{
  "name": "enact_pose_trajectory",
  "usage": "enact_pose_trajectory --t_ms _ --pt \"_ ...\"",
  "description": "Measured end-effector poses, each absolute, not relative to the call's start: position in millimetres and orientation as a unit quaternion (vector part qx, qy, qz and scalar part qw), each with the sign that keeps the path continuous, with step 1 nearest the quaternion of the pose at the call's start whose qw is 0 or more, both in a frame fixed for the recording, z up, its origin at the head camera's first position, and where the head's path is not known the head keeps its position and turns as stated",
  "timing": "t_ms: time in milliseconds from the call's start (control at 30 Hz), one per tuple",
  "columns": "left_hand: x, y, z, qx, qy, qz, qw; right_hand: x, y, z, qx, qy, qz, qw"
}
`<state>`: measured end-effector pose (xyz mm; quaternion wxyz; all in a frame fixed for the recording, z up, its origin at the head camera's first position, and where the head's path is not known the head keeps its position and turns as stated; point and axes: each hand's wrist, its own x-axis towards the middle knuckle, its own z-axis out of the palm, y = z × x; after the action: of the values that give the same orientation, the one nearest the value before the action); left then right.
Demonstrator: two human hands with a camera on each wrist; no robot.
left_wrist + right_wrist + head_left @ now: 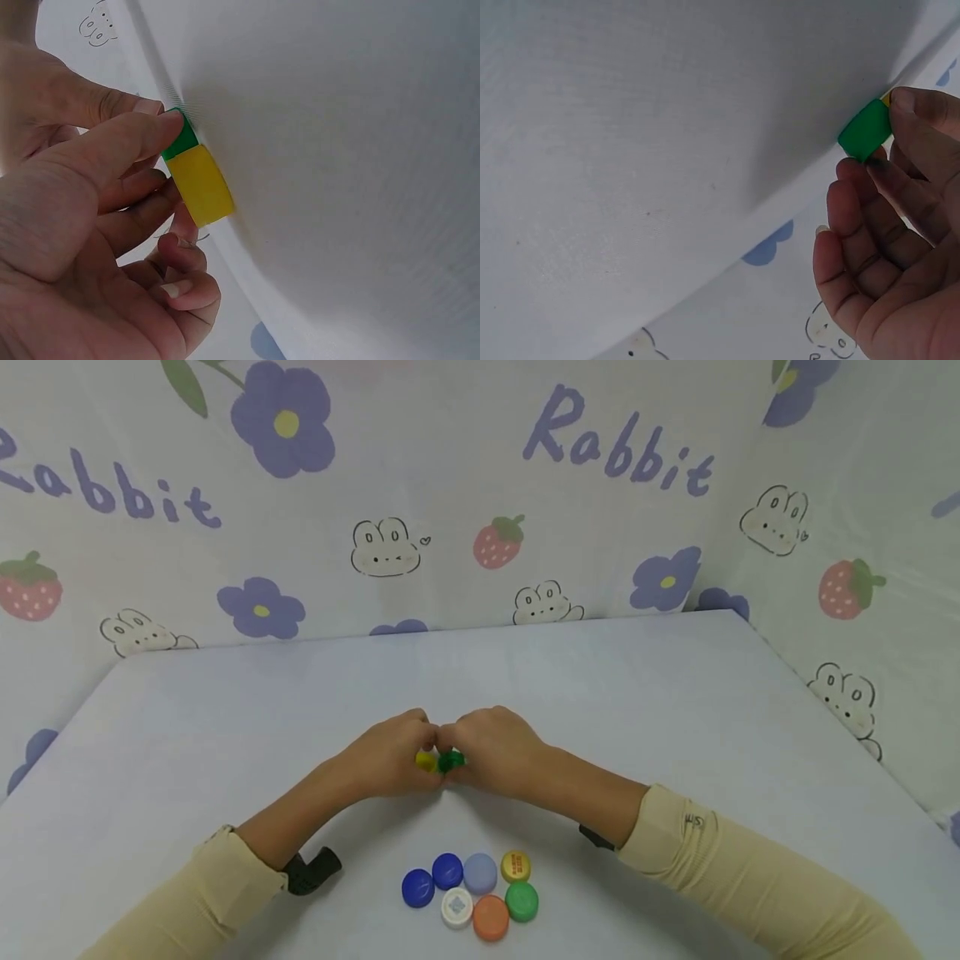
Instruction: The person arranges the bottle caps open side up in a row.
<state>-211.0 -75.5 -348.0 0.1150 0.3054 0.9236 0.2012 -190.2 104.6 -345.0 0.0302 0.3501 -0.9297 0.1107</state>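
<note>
Near the middle of the table in the head view, the two hands meet around a yellow cap (426, 762) and a green cap (452, 762). My left hand (390, 756) is at the yellow one, which the left wrist view shows edge-on, its thumb tip overlapping the green cap beside it. From the other side, my right hand (498, 752) grips at the green cap (866, 131); a sliver of yellow shows behind it. The caps touch end to end. Exact finger contact at their join is partly hidden.
Closer to the viewer lies a loose group of caps: two dark blue (417, 888), a pale blue (480, 873), a gold printed (516, 866), a white (457, 907), an orange (491, 917) and a green. A printed cloth (450, 485) stands behind the white table (300, 685).
</note>
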Motion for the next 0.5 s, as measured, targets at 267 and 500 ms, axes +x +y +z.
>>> enact_pose_trajectory --t_ms 267,500 --pt "-208.4 -74.9 -348.2 0.278 0.932 0.204 0.112 -190.1 105.8 -344.6 0.35 -0.927 0.132 0.022" --pt "-201.9 -79.7 -348.2 0.255 0.94 0.198 0.112 -184.3 110.0 -345.2 0.322 -0.939 0.124 -0.007"
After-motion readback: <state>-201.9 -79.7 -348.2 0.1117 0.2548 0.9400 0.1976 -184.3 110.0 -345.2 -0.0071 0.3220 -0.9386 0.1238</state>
